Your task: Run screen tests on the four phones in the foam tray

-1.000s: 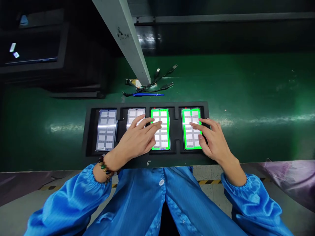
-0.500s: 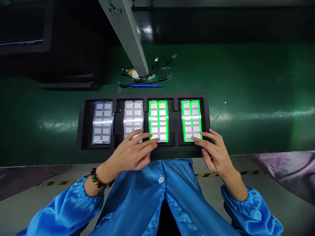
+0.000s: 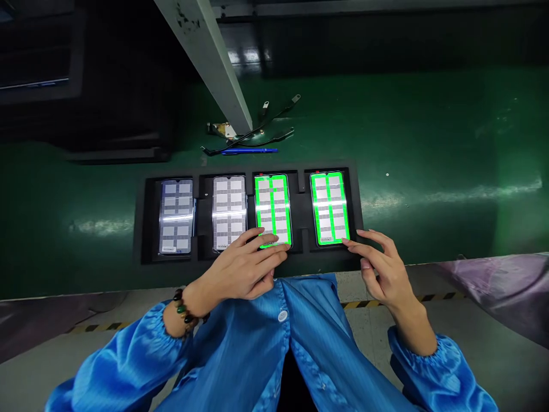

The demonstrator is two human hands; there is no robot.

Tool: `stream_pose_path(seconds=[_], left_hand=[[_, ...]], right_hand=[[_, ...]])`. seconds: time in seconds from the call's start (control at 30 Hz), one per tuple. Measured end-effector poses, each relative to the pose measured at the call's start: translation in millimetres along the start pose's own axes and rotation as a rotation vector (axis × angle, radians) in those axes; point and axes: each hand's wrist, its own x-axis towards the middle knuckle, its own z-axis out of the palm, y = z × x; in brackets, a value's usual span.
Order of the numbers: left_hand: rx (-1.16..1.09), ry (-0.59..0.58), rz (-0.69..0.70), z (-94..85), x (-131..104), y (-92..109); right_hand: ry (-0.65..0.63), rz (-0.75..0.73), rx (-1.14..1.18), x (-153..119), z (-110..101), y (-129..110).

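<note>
Several smartphones lie face up in a black foam tray (image 3: 300,214). My left hand (image 3: 244,266) reaches over the lower end of the third smartphone (image 3: 273,200), fingers stretched out, fingertips at its bottom edge. That screen shows bright green strips around white and grey blocks. My right hand (image 3: 384,266) has its fingers apart, with one fingertip at the lower right corner of the rightmost smartphone (image 3: 329,207), whose screen has green strips too. The second smartphone (image 3: 229,209) and the leftmost smartphone (image 3: 176,214) show grey and white blocks without green. Neither hand grips anything.
Behind the tray on the green tabletop (image 3: 429,143) lie a blue pen (image 3: 250,151) and black cables (image 3: 274,137), by the foot of a grey metal post (image 3: 214,63). A dark box-like object (image 3: 115,114) stands at the back left.
My left hand has shifted right along the bottom of the third smartphone. My right fingertip has moved right across the rightmost screen to its lower right corner. The view has shifted slightly.
</note>
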Motion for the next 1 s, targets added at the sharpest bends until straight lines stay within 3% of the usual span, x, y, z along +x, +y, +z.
stream_pose_path(seconds=[0.27, 0.57, 0.7, 0.83, 1.0], left_hand=[[0.049, 0.050, -0.113, -10.6, -20.7, -9.3], [0.045, 0.070, -0.105, -2.2, -13.6, -5.5], [0.050, 0.072, -0.091, -5.3, -20.1, -9.6], [0.119, 0.140, -0.170, -6.6, -28.4, -11.7], [0.163, 0.189, -0.218, -2.6, -28.1, -8.2]], right_hand=[[-0.020, 0.060, -0.052, 8.0, -1.5, 1.7], [-0.054, 0.059, -0.058, 17.7, 3.7, -2.9], [-0.041, 0.101, -0.063, 15.6, 2.3, -0.9], [-0.010, 0.162, -0.083, 19.2, 2.8, -1.1], [-0.062, 0.067, -0.090, 36.0, 13.3, -14.6]])
